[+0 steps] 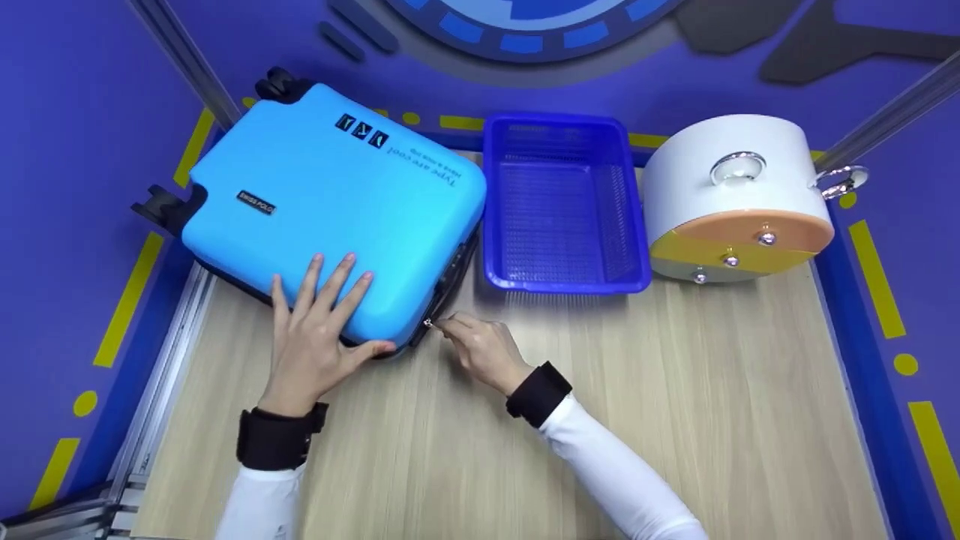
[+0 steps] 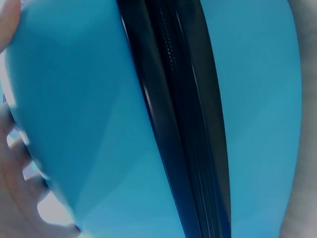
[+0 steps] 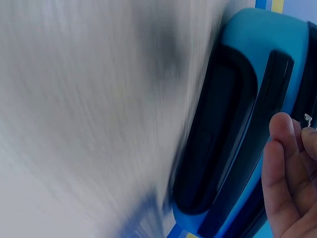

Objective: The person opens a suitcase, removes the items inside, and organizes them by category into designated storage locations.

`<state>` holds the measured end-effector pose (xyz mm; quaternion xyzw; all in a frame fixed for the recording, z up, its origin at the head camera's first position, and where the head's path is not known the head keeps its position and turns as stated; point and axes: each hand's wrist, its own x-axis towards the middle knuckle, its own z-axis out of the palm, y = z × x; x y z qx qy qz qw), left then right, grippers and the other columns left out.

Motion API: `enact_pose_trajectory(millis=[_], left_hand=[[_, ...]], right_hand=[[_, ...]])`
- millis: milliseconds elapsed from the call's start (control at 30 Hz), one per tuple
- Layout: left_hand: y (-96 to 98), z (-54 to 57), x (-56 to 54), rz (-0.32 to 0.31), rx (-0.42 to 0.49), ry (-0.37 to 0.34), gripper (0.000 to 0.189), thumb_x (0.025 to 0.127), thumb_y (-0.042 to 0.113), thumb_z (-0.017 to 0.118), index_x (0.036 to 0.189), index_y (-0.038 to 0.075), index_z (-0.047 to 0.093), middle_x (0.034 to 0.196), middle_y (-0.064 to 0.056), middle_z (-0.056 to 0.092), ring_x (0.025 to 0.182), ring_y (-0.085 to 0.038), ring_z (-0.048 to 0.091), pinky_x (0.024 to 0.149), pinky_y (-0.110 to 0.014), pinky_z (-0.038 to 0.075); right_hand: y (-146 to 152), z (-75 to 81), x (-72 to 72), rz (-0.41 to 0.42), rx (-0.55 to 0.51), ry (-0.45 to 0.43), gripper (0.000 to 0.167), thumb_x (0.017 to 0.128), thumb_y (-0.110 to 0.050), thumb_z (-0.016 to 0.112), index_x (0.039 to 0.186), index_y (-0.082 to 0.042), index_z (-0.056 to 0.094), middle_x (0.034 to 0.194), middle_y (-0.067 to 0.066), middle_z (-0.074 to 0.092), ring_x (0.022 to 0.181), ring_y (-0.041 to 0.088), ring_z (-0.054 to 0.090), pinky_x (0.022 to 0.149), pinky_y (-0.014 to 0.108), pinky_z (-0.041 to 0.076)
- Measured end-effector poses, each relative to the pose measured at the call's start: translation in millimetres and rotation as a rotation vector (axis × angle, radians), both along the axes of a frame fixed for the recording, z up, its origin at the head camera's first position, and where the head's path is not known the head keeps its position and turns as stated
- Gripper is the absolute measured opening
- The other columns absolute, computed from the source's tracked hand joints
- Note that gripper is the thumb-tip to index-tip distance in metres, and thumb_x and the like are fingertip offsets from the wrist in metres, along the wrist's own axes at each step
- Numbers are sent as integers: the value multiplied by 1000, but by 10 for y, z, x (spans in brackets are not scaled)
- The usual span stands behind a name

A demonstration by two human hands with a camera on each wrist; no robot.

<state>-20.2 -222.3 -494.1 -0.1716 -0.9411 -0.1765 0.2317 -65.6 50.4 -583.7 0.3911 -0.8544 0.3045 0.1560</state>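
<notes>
Blue suitcase (image 1: pixel 330 210); zipper pull (image 1: pixel 428 323) partly hidden by right grip (image 1: pixel 484 349).

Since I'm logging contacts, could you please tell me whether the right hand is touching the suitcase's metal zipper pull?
Touching: the right wrist view shows the right hand with the metal zipper pull pinched at its thumb and fingertip.

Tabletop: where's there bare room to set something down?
Free: the tabletop in front of the basket and white box, right of the right sleeve; also between it and the left sleeve. Crowded: the back, where suitcase, basket and white box sit in a row.
</notes>
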Motion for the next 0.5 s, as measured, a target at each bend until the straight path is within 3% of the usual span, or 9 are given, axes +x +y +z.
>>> enact_pose_trajectory(millis=[100,333,500], left_hand=[[-13,-9,10,-1,-20,10,98,74,80,69,151,20,57,161,-9,45,152,-44,32,116,-79,7],[276,-66,-134,47,-7,36,100,70,73,78,151,20,56,162,-9,44,152,-46,30,114,-80,5],[407,-114,-202,61,29,53,96,80,85,59,151,20,56,162,-9,44,153,-45,28,116,-79,3]], right_hand=[[-79,1,143,-33,-7,5,12,99,-6,67,107,-8,76,91,-2,74,67,13,70,52,27,55],[21,-4,136,-75,0,12,14,97,-5,69,109,-9,75,92,0,73,67,16,71,54,30,56],[53,-12,163,-83,7,22,14,96,-6,70,109,-8,75,94,1,73,68,17,71,55,31,57]])
